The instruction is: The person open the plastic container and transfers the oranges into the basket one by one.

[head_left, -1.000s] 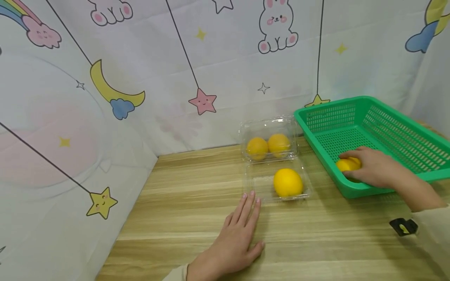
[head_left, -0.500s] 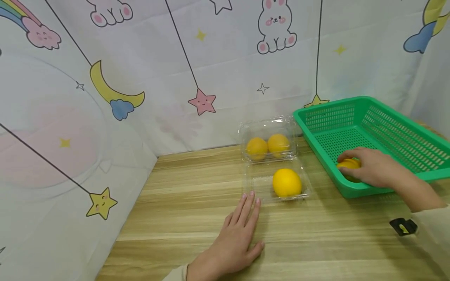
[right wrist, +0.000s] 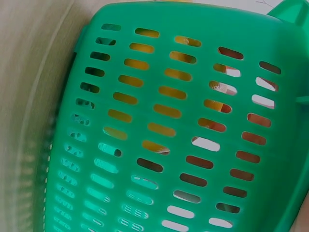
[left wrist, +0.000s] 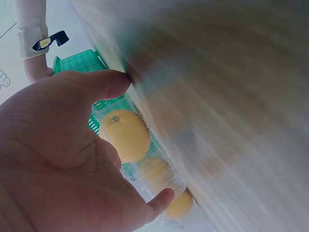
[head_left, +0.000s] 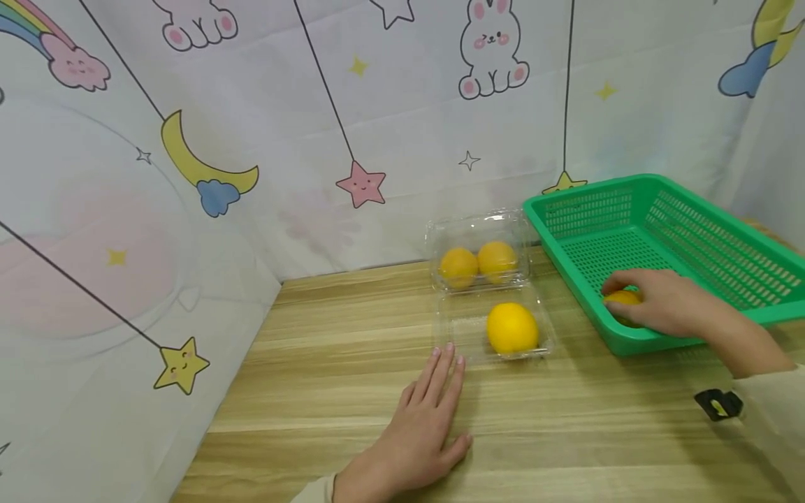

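Note:
My right hand (head_left: 669,300) reaches over the near wall of the green basket (head_left: 619,342), fingers curled round an orange (head_left: 624,299) low in the near left corner. Through the slots in the right wrist view, parts of this orange (right wrist: 166,111) show; the hand's wrist-side view is mostly blocked by the basket wall. My left hand (head_left: 415,433) lies palm down on the table with straight fingers, fingertips right by a clear plastic clamshell (head_left: 462,335). One orange (head_left: 512,328) sits in its near part. Two more oranges (head_left: 459,267) show through the far part's plastic.
The basket stands right of the clamshell. A white cloth (head_left: 402,112) printed with rabbits, stars and moons hangs behind and left of the wooden table (head_left: 327,349). A black strap piece (head_left: 718,404) is at my right sleeve.
The orange under my right hand has shown less and less, and the fingers have shifted slightly around it. My left hand and the clamshell's oranges have stayed in place.

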{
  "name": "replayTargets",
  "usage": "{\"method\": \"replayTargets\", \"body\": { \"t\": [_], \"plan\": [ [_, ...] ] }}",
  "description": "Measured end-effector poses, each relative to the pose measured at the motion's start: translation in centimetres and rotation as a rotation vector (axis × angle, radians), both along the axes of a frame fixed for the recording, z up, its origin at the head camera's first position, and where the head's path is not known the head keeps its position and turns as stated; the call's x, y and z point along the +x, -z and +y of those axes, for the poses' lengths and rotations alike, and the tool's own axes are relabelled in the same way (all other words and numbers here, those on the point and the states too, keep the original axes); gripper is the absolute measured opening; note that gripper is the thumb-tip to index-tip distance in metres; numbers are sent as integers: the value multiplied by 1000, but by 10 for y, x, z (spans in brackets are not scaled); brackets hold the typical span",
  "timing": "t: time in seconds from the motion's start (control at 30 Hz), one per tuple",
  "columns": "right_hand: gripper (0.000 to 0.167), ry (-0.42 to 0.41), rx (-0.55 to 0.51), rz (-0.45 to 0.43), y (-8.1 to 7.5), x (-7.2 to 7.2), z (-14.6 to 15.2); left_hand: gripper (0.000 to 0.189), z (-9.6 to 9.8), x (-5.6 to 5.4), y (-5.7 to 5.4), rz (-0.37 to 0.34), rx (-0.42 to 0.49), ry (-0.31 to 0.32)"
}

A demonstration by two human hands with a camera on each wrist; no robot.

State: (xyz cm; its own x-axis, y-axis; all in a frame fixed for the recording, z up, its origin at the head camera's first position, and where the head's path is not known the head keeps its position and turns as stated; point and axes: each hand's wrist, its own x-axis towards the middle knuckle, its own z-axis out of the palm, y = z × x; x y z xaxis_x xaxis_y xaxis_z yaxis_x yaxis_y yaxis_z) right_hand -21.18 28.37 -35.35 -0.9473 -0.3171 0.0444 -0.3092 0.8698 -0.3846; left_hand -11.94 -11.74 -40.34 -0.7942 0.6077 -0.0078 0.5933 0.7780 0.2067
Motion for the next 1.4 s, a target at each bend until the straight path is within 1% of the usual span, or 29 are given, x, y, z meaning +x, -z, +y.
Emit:
{"method": "replayTargets", "body": {
  "t": [0.23, 0.63, 0.87, 0.97, 1.03, 1.1, 1.17, 1.23, 1.3, 1.4],
  "plan": [
    [37, 2, 0, -10, 2, -1, 0, 93, 0, 0, 2, 11, 1, 4],
    [41, 17, -14, -37, 4, -2, -1, 94, 1, 1, 3, 25, -9, 2],
    [43, 50, -8, 4, 3, -1, -1, 94, 1, 0, 2, 19, -17, 8],
    [49, 93, 3, 22, 0, 1, -2, 94, 1, 0, 1, 20, -17, 11],
    [55, 156, 28, 56, -1, 3, -4, 94, 1, 0, 1, 23, -15, 12],
    [62, 238, 58, 118, -3, 6, -8, 94, 1, 0, 1, 25, -14, 13],
    [64, 313, 76, 199, -4, 9, -13, 95, 1, -1, 0, 23, -13, 13],
    [63, 352, 55, 292, -4, 12, -21, 95, 1, -1, 0, 19, -12, 13],
    [58, 339, 12, 388, -5, 15, -30, 95, 1, -1, 0, 14, -13, 12],
    [47, 257, -76, 535, -5, 20, -48, 95, 1, -1, 0, 4, -15, 5]
  ]
}}
